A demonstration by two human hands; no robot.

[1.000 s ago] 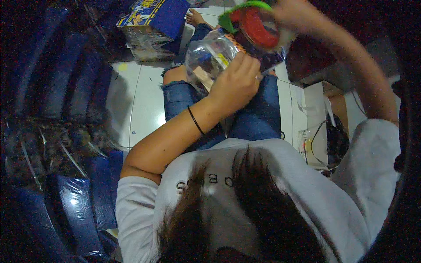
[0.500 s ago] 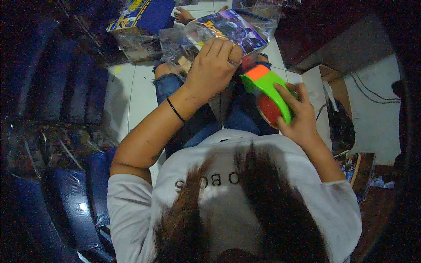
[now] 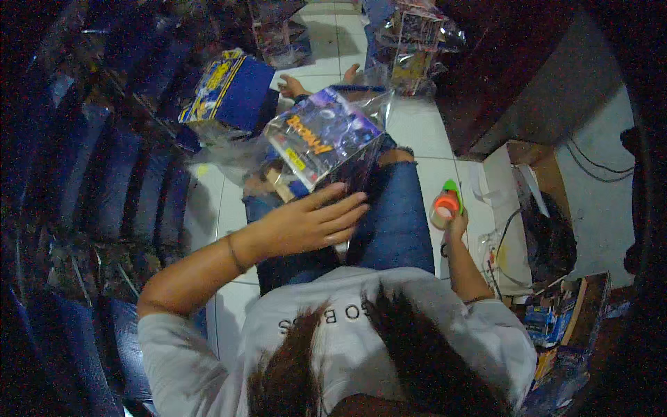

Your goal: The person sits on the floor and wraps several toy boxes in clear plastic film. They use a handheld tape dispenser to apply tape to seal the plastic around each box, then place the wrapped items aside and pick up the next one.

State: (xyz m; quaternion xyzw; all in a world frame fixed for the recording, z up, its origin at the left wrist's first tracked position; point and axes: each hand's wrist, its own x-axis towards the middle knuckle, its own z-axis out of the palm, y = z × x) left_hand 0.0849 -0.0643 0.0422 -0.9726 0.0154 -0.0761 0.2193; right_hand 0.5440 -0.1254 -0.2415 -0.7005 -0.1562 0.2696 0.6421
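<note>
A box [image 3: 326, 139] with purple and blue pictures and orange lettering rests over my thighs, wrapped in loose clear plastic [image 3: 379, 108]. My left hand [image 3: 319, 219] lies along its near side, fingers stretched out and a little apart, a ring on one of them. Whether the fingertips press on the plastic, I cannot tell. Off to the right, beside my thigh, my right hand [image 3: 456, 226] is closed around a green and orange tape dispenser [image 3: 447, 205]. Its fingers are partly hidden behind the dispenser.
A blue and yellow box [image 3: 233, 90] stands on the tiled floor to the far left. Rows of dark blue wrapped packages [image 3: 83, 174] line the left side. At the right are an open carton [image 3: 517, 187], a black bag [image 3: 549, 229] and stacked boxes [image 3: 556, 320].
The tape dispenser has gone from near the box to beside my right thigh, in my right hand. My left hand's curled fingers have straightened along the box's near side. The view has shifted.
</note>
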